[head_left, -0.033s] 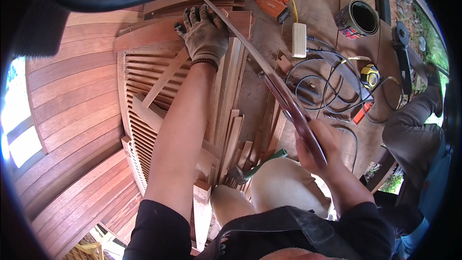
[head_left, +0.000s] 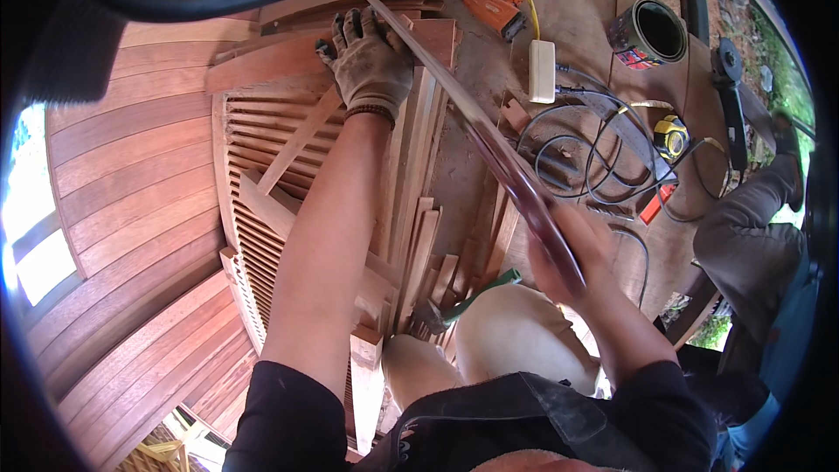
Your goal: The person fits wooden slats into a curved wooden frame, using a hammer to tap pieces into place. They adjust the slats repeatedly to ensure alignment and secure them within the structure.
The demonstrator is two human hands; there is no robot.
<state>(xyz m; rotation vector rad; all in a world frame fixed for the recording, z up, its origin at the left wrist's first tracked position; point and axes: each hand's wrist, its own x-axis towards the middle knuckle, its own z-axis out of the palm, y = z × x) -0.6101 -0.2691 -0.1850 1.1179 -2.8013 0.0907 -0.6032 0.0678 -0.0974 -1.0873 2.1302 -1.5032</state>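
My left hand (head_left: pixel 374 67), in a dirty brown work glove, lies with fingers apart on a reddish-brown board (head_left: pixel 280 61) that crosses the top of a slatted wooden panel (head_left: pixel 262 144). My bare right hand (head_left: pixel 572 249) is wrapped round the glossy dark brown handle of a long, narrow handsaw (head_left: pixel 502 157). The saw slants up and leftward, with its thin blade seen nearly edge-on beside my gloved fingers. Whether its teeth touch the board cannot be made out.
Right of the panel lie a hammer (head_left: pixel 472 301) with a green handle, looped black cable, a white power block (head_left: pixel 542 72), a tape measure (head_left: pixel 671 138), an orange nail gun (head_left: pixel 494 13), an open can (head_left: pixel 657 32) and an angle grinder (head_left: pixel 730 79). Another person's grey-trousered leg (head_left: pixel 743 218) is at right.
My right hand and the saw handle have shifted slightly up and to the left. My left hand has stayed nearly in place on the board.
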